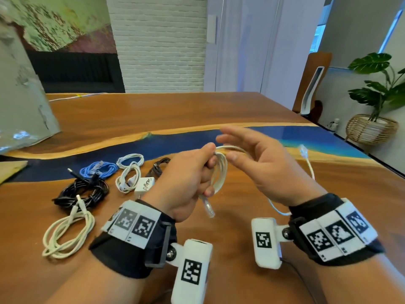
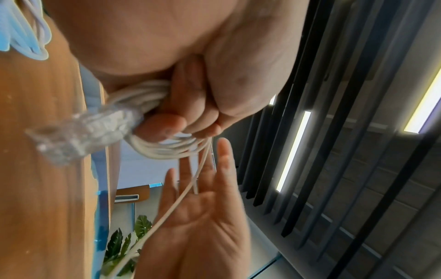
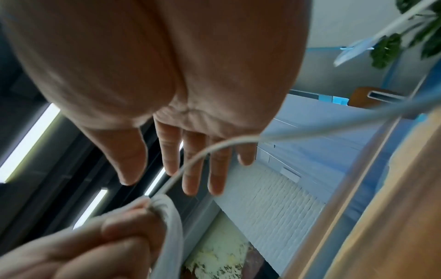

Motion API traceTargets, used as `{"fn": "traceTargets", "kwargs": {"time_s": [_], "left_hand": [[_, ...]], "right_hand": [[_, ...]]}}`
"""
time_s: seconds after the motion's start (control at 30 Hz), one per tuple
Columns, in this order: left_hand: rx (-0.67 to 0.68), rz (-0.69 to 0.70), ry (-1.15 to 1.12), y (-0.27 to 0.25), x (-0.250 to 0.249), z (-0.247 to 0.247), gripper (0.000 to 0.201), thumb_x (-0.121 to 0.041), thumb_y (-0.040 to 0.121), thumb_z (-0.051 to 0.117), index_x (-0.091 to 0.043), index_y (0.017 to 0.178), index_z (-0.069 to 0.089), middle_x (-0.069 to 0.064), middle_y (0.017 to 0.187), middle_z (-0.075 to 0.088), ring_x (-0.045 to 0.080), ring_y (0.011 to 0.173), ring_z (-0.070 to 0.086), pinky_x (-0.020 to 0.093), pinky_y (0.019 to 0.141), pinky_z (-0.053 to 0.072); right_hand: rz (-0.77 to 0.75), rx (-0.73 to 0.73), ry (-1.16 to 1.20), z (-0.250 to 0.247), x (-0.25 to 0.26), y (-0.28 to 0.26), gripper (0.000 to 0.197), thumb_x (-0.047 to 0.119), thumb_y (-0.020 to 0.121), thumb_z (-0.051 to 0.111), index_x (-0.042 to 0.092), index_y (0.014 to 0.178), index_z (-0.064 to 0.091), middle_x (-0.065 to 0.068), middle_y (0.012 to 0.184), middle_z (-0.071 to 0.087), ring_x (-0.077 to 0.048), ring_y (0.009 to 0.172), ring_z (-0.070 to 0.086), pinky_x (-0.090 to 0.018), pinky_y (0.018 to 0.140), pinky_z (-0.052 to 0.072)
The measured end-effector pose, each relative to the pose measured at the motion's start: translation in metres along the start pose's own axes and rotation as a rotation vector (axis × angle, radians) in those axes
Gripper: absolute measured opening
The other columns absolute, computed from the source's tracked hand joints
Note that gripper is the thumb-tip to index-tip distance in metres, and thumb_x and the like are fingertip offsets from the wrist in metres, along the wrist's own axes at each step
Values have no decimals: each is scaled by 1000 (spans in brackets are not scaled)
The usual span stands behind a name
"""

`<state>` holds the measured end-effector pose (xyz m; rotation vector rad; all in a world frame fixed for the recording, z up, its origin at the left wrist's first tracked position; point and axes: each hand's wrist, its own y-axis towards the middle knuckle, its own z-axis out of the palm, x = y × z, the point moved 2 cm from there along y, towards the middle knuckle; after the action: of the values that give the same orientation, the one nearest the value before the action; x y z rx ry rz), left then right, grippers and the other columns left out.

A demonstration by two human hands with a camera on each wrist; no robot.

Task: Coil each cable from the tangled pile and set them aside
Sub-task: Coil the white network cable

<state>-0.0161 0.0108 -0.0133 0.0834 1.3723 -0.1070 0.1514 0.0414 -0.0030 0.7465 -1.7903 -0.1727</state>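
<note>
Head view: wood table (image 1: 197, 110) w/ a blue resin band running across it. Behind the table: white brick wall, a wood chair, a potted plant (image 1: 377, 84) in a wicker basket at far right. A grey crumpled sheet stands on the table's far left corner.

Above the table's near middle, left hand (image 1: 186, 178) has its fingers curled round a bundle of white cable (image 1: 220, 170) loops; a clear plug hangs down just under the fist. Right hand (image 1: 260, 163) is spread, fingers straight, palm toward the left hand, gripping nothing; the loose cable end runs past it to a 2nd clear plug in the air to the right.

On the table left of the hands, approx 6 coiled cables: 1 blue (image 1: 98, 170), 1 black (image 1: 83, 191), 1 cream (image 1: 68, 233) nearest, 2 white (image 1: 129, 172), 1 dark (image 1: 158, 166). 1 white charger block (image 1: 143, 185) by the white coils. Each wrist has a black strap w/ printed tags & a white camera unit.

Left wrist view: left hand (image 2: 190, 105) clamps several white cable (image 2: 162, 149) loops, clear plug sticking out toward the table edge. 1 strand runs across the flat right hand (image 2: 203, 217).

Right wrist view: right hand (image 3: 190, 151) w/ fingers extended; 1 strand of cable (image 3: 190, 164) crosses in front of them, contact unclear. Left hand (image 3: 95, 245) holds the bundle below.
</note>
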Motion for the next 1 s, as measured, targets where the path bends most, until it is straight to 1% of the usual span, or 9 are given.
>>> {"fn": "traceTargets", "kwargs": {"time_s": [0.07,0.17,0.27,0.37,0.5,0.6,0.67,0.9,1.0], "left_hand": [[33,4,-70,-2,-2,0,45,-38,108,44,-14,70,49,-6,48,22,11,38,18,26,44,33],[41,-15,-203,-2,-7,-4,48,-40,107,44,-16,67,51,-7,49,18,11,38,16,24,42,32],[88,-47,-355,-4,-12,-7,48,-41,108,41,-17,68,53,-8,50,15,10,37,12,22,41,31],[165,-12,-577,-5,-17,-7,43,-35,108,35,-12,81,58,-9,54,15,10,40,9,21,43,33],[121,111,-766,-2,-22,-16,33,-26,110,32,-6,103,57,-7,60,29,9,45,29,24,65,49],[18,165,-698,-1,-18,-10,25,-22,111,31,-5,112,49,-2,66,41,12,54,49,32,86,52],[-48,203,-618,0,-16,-8,22,-21,112,31,-5,116,47,2,69,49,18,64,63,39,95,54],[-173,269,-278,2,-8,-1,24,-19,113,33,-4,117,52,2,65,55,21,72,70,41,85,55],[-191,264,-203,2,-6,1,22,-19,112,35,-6,115,53,3,67,58,24,77,73,46,82,55]], "right_hand": [[54,21,-47,3,-3,0,33,10,103,58,23,132,67,-1,103,77,-19,80,73,-35,76,60],[154,-69,96,-2,-1,0,29,14,106,53,25,122,74,-4,65,59,-16,40,37,-26,39,34],[165,-119,55,-10,-1,0,27,12,105,55,23,115,77,2,57,47,-8,46,36,-18,43,32],[172,-28,-172,-6,0,1,25,18,104,57,32,111,77,3,57,49,-13,55,42,-24,55,38],[229,211,-416,8,5,0,22,28,104,57,35,110,77,21,58,61,-1,55,52,-16,57,41],[180,319,-506,21,14,-4,19,37,101,61,33,103,79,9,86,76,-11,81,68,-41,80,55],[183,376,-532,27,21,-7,22,42,100,61,32,96,80,-2,86,76,-20,83,67,-47,81,53],[191,370,-520,24,30,-11,27,43,99,60,30,84,79,-13,74,68,-28,70,57,-50,72,49],[181,370,-515,24,29,-12,28,40,100,60,28,83,79,-8,70,67,-11,63,56,-39,68,46]]}}
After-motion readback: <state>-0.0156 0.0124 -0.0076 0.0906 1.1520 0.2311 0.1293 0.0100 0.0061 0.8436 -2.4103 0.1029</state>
